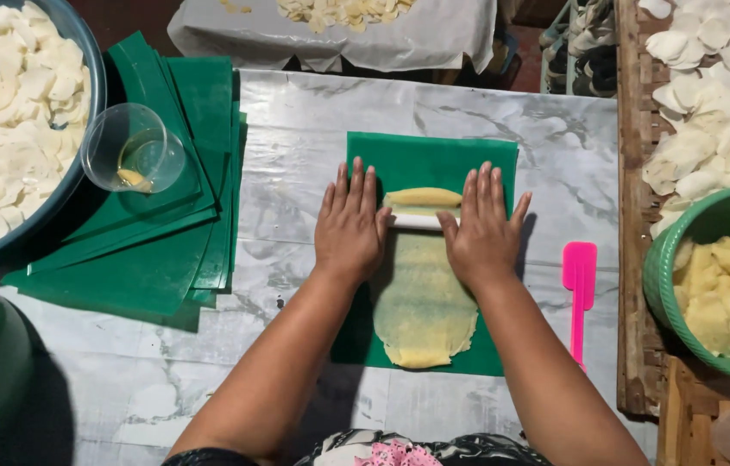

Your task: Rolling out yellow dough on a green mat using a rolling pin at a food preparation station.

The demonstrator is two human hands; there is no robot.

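- So, far left there's a big bowl (93, 95) of white slices, cut off by the frame, with a clear plastic cup (134, 148) and a stack of green sheets (166, 224) beside it.
- Left hand (349, 226) lies flat, fingers spread, pressing on a white roller (417, 222), probably to keep the pressure even.
- Yellow dough (424, 302) lies thin on the green mat (434, 160); most of the roller is hidden under the palms.
- Right hand (481, 231) does the same, open and flat.
- Pink spatula (580, 280) lies near the mat; the green bowl (684, 259) of yellow pieces is partly cropped.
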